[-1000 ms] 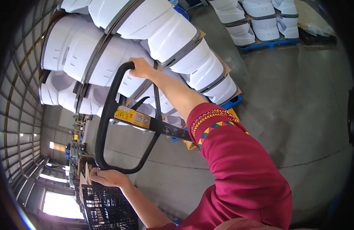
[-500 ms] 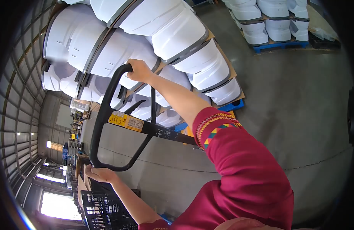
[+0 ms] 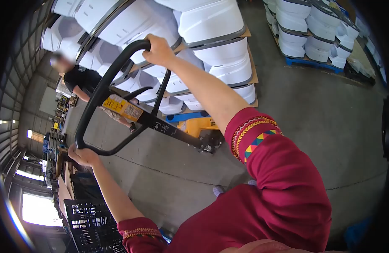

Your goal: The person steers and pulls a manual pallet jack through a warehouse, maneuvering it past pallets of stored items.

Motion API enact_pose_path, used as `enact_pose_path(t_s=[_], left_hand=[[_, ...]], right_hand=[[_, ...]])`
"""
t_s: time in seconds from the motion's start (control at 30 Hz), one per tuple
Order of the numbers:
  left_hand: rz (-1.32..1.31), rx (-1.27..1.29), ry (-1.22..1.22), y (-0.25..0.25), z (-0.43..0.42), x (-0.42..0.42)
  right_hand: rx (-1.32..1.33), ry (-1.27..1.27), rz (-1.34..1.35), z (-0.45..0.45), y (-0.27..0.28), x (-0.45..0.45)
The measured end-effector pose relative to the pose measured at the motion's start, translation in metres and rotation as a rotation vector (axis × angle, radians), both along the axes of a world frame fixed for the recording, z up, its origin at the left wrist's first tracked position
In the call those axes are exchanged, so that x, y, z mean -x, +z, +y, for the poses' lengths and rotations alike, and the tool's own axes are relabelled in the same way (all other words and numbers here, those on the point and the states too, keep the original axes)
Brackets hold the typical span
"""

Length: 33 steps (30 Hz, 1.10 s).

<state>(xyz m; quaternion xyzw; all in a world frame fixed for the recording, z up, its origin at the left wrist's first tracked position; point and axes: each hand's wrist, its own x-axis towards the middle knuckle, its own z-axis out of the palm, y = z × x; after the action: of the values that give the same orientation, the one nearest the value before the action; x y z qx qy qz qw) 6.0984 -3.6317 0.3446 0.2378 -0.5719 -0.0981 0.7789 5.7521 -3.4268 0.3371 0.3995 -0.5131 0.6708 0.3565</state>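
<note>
While the right hand (image 3: 160,52) is wrapped round the pallet-jack handle (image 3: 104,82) at the view's ten o'clock, the left hand (image 3: 83,156) touches its lower corner, grip unclear; this looks like steering, where turning would need both hands balanced. Toward twelve, a blue pallet (image 3: 177,117) carries stacked white shells (image 3: 221,63); between seven and eight, a black crate's (image 3: 82,223) contents cannot be told.

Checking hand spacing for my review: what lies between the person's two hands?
In the head view, the black loop handle spans the stretch between the right hand and left hand, with a yellow label and lever inside the loop.
</note>
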Motion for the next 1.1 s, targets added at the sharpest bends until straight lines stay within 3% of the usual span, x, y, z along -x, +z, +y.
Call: enact_pose_path(t_s=[0.07, 0.2, 0.27, 0.3, 0.33, 0.37, 0.4, 0.5, 0.57, 0.6, 0.7, 0.73, 0.83, 1.03, 1.1], left_hand=[[-0.131, 0.161, 0.128, -0.002, -0.027, 0.006], [-0.273, 0.103, 0.234, 0.0, -0.059, 0.034], [-0.228, 0.008, 0.122, 0.007, -0.076, 0.057], [-0.213, 0.245, 0.091, 0.009, -0.107, 0.072], [-0.118, 0.172, -0.037, 0.012, -0.093, 0.08], [-0.414, 0.278, 0.238, 0.013, -0.093, 0.078], [-0.356, 0.33, 0.166, 0.019, -0.102, 0.09], [-0.083, -0.027, -0.268, 0.026, -0.154, 0.137], [0.009, -0.214, -0.424, 0.044, -0.192, 0.189], [-0.014, 0.013, -0.203, 0.046, -0.206, 0.212], [0.033, -0.199, -0.528, 0.056, -0.221, 0.251], [0.11, -0.12, -0.595, 0.056, -0.228, 0.263], [-0.038, 0.009, -0.286, 0.045, -0.269, 0.3], [-0.058, -0.247, -0.646, 0.047, -0.311, 0.338], [-0.094, -0.286, -0.587, 0.054, -0.303, 0.34]], right_hand=[[-0.003, -0.05, 0.025, -0.013, 0.0, 0.012], [-0.03, -0.155, -0.036, -0.024, -0.005, 0.019], [-0.017, -0.221, -0.033, -0.028, -0.001, 0.031], [-0.013, -0.256, -0.049, -0.033, -0.002, 0.04], [-0.005, -0.276, -0.034, -0.032, -0.006, 0.044], [0.0, -0.297, -0.026, -0.026, -0.008, 0.042], [0.044, -0.275, -0.001, -0.022, -0.001, 0.032], [-0.002, -0.368, -0.049, -0.013, 0.002, 0.024], [0.066, -0.416, -0.061, -0.055, 0.008, 0.043], [0.065, -0.484, -0.039, -0.066, 0.008, 0.05], [0.039, -0.525, -0.095, -0.077, 0.015, 0.049], [0.04, -0.577, -0.09, -0.074, 0.012, 0.044], [0.021, -0.63, -0.077, -0.088, 0.008, 0.03], [0.013, -0.546, -0.06, -0.091, 0.02, 0.035], [0.035, -0.542, -0.071, -0.093, 0.025, 0.036]])
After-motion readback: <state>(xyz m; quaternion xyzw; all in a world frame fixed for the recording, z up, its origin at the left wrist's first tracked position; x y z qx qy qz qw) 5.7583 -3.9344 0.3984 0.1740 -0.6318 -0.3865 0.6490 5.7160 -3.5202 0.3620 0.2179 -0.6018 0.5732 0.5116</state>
